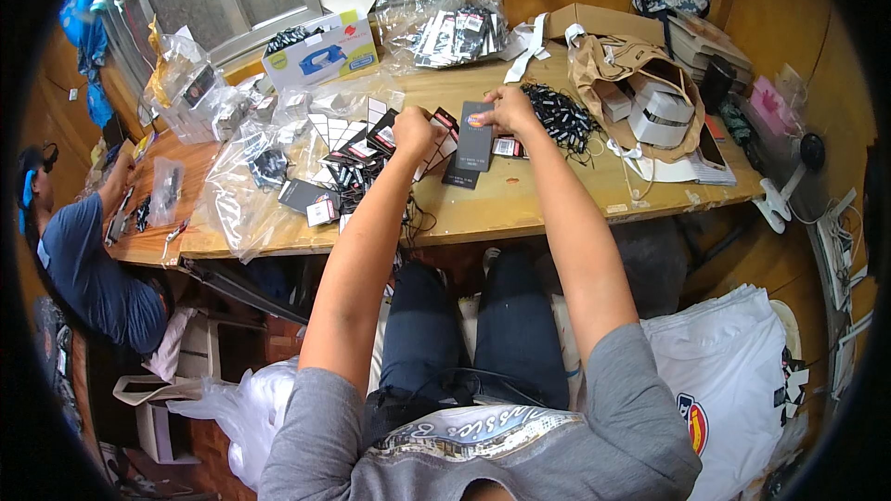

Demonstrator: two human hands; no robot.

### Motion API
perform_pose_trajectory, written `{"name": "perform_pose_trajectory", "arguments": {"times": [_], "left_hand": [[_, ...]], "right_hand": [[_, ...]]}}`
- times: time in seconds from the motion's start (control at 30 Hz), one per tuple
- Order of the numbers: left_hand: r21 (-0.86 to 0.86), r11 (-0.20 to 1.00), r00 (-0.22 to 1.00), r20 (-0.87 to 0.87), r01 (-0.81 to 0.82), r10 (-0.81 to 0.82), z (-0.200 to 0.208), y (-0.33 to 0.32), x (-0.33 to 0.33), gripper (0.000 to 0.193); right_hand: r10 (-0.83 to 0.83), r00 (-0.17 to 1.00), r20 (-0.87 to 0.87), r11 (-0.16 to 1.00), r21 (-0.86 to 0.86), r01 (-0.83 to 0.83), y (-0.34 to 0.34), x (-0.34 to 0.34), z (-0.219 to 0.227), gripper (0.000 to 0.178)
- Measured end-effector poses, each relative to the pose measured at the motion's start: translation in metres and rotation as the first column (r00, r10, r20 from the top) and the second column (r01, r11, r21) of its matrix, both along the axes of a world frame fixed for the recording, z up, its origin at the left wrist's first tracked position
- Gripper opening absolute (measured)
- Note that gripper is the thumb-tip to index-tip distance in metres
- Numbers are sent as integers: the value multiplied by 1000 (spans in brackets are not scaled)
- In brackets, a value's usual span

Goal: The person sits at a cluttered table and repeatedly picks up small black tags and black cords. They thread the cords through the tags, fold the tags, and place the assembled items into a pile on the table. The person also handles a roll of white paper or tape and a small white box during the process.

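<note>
My right hand pinches a dark grey hang tag at its upper end, over the table. Partly beneath it lies another dark tag. My left hand is closed just left of it, beside red-and-black tags with white label faces; what its fingers grip is hidden. Under and left of that wrist spreads a heap of black-and-white tags with black strings. A white barcode label lies right of the held tag. Farther right sits a pile of black tag strings.
A clear plastic bag covers the table's left part. At the back stand a blue-and-white box and a bag of tags. A brown paper bag holds white boxes. Another person works at far left. White shirts lie at lower right.
</note>
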State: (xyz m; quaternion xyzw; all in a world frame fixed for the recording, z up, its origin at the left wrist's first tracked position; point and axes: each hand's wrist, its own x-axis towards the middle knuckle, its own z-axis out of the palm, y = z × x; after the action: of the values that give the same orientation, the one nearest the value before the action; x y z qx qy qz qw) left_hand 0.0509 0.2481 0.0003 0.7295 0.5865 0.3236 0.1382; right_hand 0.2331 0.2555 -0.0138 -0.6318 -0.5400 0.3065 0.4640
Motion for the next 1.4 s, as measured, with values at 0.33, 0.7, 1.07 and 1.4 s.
{"name": "perform_pose_trajectory", "arguments": {"times": [0.33,0.7,1.07,1.4], "left_hand": [[15,952,451,878,305,-158,16,1,16,20],[13,971,453,883,240,-124,27,-36,10,19],[73,970,589,783,231,-199,13,-48,-2,15],[1,906,485,844,424,-228,18,-85,31,9]], "right_hand": [[301,936,-181,911,346,-225,-41,-15,56,17],[88,812,577,995,-13,-99,-52,15,28,24],[252,943,216,962,48,-268,-62,29,34,13],[222,895,386,883,311,-353,-106,-7,87,23]]}}
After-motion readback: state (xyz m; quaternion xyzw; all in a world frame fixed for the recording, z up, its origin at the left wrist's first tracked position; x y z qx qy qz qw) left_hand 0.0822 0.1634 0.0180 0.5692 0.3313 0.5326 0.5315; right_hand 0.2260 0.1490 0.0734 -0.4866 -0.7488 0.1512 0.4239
